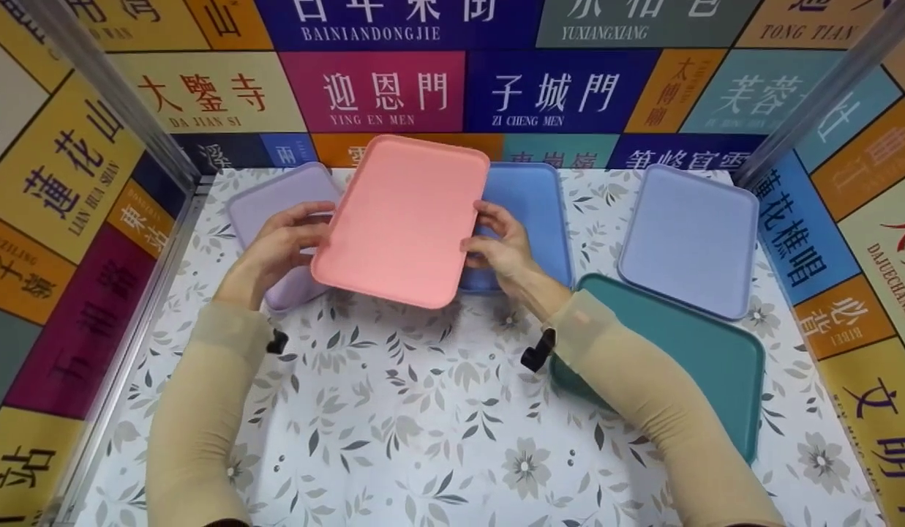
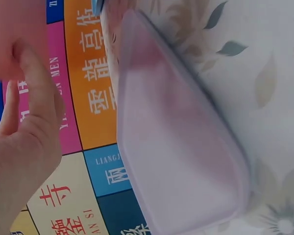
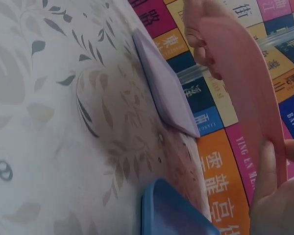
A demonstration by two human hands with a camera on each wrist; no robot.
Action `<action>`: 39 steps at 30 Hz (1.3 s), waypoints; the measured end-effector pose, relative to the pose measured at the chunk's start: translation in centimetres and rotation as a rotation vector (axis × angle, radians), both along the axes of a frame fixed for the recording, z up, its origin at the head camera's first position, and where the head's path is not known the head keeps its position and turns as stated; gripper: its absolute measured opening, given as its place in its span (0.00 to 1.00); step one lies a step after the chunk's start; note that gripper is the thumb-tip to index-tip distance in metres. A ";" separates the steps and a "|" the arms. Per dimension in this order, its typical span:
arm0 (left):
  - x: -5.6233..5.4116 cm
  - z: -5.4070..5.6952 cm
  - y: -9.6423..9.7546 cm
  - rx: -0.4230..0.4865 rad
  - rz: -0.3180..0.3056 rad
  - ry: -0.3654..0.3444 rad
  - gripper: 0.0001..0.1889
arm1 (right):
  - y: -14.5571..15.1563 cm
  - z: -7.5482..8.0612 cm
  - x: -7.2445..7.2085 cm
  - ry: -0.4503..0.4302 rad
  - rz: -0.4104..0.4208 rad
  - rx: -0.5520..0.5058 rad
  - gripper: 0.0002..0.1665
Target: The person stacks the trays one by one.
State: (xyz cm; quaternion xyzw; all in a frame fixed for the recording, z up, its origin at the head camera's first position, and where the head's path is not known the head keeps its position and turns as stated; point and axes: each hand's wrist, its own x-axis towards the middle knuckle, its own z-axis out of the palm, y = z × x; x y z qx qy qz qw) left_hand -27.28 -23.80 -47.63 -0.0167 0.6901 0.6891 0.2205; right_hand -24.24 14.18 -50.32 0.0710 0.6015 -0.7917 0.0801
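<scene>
Over the floral tabletop: one pink tray, raised, plain floor showing, gripped at opposite edges between the bent fingers of the left hand and right hand. On the tabletop, four more: lilac tray, left; blue tray, partly hidden behind the pink; periwinkle tray, right, apparently overlapping the green tray. Wall panels lettered YING EN MEN, ZI CHENG MEN, DA JIAN SI, among others.
</scene>
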 end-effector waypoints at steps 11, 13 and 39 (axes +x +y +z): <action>-2.1 0.4 0.7 -0.059 -0.115 -0.026 0.31 | 2.2 0.3 -0.3 -0.009 0.136 0.014 0.48; -2.3 0.4 1.0 -0.051 -0.122 -0.023 0.31 | 2.5 0.3 -0.5 -0.014 0.144 0.018 0.48; -4.2 -2.0 10.1 -0.015 -0.087 0.084 0.40 | 10.5 0.0 -4.8 -0.059 0.149 0.200 0.47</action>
